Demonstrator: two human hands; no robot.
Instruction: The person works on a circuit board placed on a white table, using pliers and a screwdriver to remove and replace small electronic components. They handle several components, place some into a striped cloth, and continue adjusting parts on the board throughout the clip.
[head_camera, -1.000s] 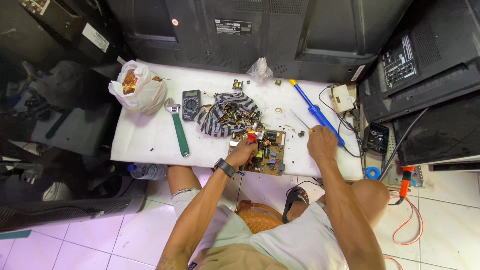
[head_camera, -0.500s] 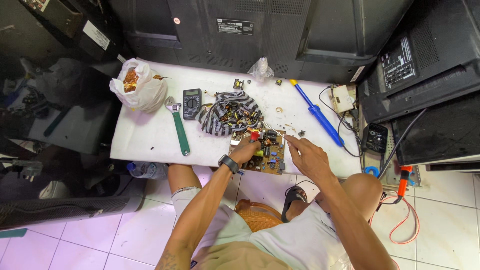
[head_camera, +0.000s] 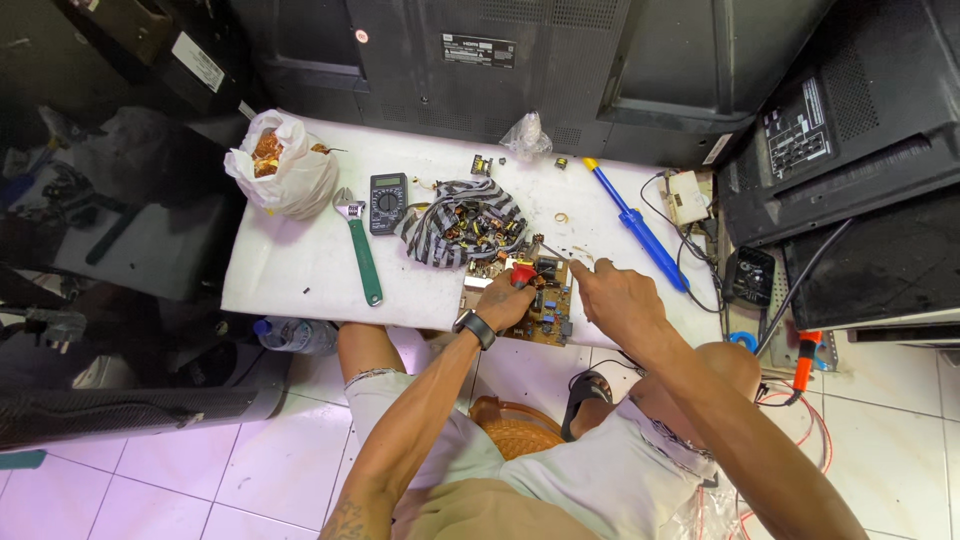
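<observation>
Brown circuit board (head_camera: 530, 305), lying at the near edge of the white table (head_camera: 300, 270), is pinned by the left hand (head_camera: 505, 305) closed on a red-handled tool (head_camera: 522, 274), while a thin probe (head_camera: 553, 252) is pinched in the right hand (head_camera: 610, 295), so component removal seems underway and steady aim is called for.

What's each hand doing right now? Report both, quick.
Left hand: closed on a red-handled tool, over the circuit board.
Right hand: beside the board, grip cannot be told.
</observation>
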